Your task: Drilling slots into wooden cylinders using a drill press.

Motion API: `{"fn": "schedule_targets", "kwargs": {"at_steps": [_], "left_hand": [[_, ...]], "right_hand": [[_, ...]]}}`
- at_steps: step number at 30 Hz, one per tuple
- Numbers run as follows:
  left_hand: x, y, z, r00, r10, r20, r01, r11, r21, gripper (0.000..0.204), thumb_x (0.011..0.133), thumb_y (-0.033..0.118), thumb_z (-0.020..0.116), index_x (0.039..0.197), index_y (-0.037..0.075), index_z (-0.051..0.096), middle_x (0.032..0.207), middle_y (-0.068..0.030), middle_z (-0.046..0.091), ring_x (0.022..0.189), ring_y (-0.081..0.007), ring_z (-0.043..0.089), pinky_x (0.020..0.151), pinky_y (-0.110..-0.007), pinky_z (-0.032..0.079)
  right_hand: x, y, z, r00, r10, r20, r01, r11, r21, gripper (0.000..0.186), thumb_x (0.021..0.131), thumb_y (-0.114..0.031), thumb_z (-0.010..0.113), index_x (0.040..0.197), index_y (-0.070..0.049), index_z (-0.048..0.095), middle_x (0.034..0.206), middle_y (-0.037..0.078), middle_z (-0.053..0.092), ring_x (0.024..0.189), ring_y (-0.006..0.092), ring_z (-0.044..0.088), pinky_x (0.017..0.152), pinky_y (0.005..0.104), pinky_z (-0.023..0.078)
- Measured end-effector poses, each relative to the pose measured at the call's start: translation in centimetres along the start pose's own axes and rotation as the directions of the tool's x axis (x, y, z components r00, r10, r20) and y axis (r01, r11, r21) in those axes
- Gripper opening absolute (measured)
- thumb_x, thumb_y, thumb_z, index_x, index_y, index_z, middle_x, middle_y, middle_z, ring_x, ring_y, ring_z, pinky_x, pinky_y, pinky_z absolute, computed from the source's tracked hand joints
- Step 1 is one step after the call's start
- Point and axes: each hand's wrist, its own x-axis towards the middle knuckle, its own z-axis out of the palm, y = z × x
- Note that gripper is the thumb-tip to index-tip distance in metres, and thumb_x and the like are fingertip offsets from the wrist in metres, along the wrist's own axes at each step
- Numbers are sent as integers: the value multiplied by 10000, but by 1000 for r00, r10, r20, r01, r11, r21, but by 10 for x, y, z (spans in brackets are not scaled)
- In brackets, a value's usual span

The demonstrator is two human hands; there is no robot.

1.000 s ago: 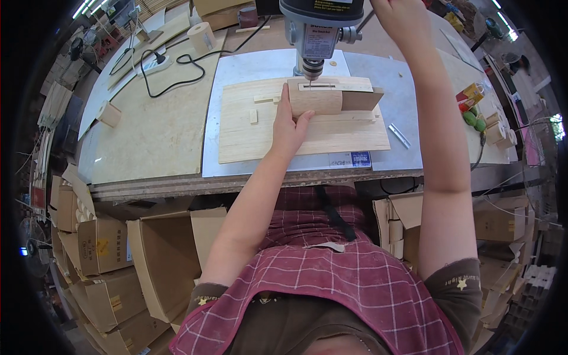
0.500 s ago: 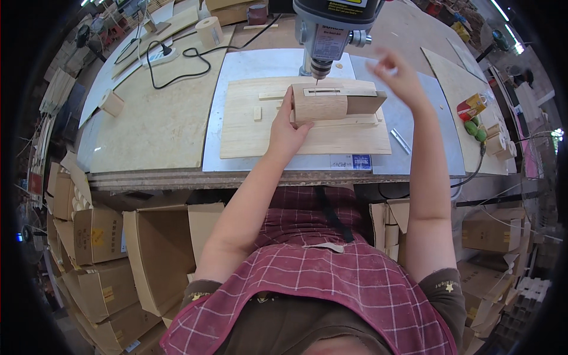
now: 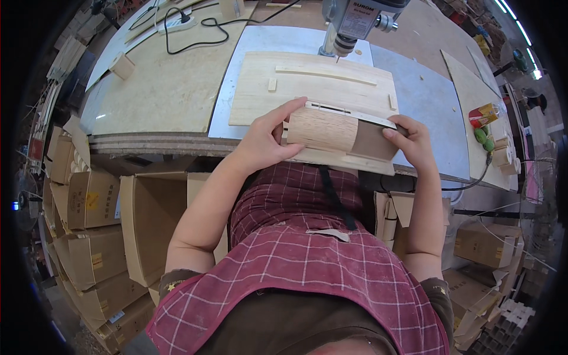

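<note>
Both hands and the wooden box [image 3: 340,135] are now found nearer the body, at the front edge of the table [image 3: 160,94]; half a second ago the box was held up under the drill press [image 3: 355,21], and the right hand was raised beside the machine. The box is now gripped from both ends. The left hand [image 3: 266,142] is closed on its pale end, thumb underneath and fingers [image 3: 290,109] curled over the top. The right hand [image 3: 414,145] is closed on its darker end. Each grip is shut firmly on the box, with no gap seen.

The box is held tilted over the near edge of a pale wooden board [image 3: 313,83], which lies flat on a grey sheet [image 3: 426,100] on the table. Thin wooden strips are fixed on the board. The drill press stands behind the board, well apart from the box now, so nothing is in the way between hands and machine.

A black cable [image 3: 195,29] is looped across the far left of the table, near a small wooden block [image 3: 122,65]. At the right edge, a red and yellow packet [image 3: 484,114] lies beside green things.

Cardboard cartons [image 3: 89,201] are stacked on the floor at left; an open one [image 3: 154,225] stands just beside the person, its contents not visible. More cartons [image 3: 485,242] are stacked at right.
</note>
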Motion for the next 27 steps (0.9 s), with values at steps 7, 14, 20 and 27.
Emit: {"fn": "schedule_targets", "kwargs": {"at_steps": [7,14,20,27], "left_hand": [[-35,32,-20,973,-166,160,213,911,-354,675,607,3,670,1236,85,437,929,0,491,755,-54,451,633,-188,400],[-83,59,-41,970,-139,199,205,908,-365,648,569,53,710,1179,83,494,756,36,501,534,-3,403,471,-148,337],[-103,80,-49,993,-21,120,47,975,-218,618,549,21,728,1133,76,534,712,15,512,476,-20,416,425,-161,334],[-116,86,-48,985,168,29,-164,982,-94,605,528,-1,738,1100,63,553,722,-14,527,437,-45,417,389,-174,321]], "right_hand": [[-51,-48,0,993,75,87,-85,990,110,191,742,-160,668,797,9,599,631,-35,500,595,36,428,514,193,334],[-98,-79,3,977,22,211,-30,999,36,234,720,-215,670,753,-2,580,609,27,505,537,96,456,485,229,334],[-100,-85,2,923,-289,254,290,956,37,244,650,-198,705,732,-14,567,633,76,540,526,217,497,483,305,356],[-99,-86,2,834,-485,262,499,866,14,268,654,-228,718,732,-25,561,622,76,537,556,232,529,497,307,397]]}}
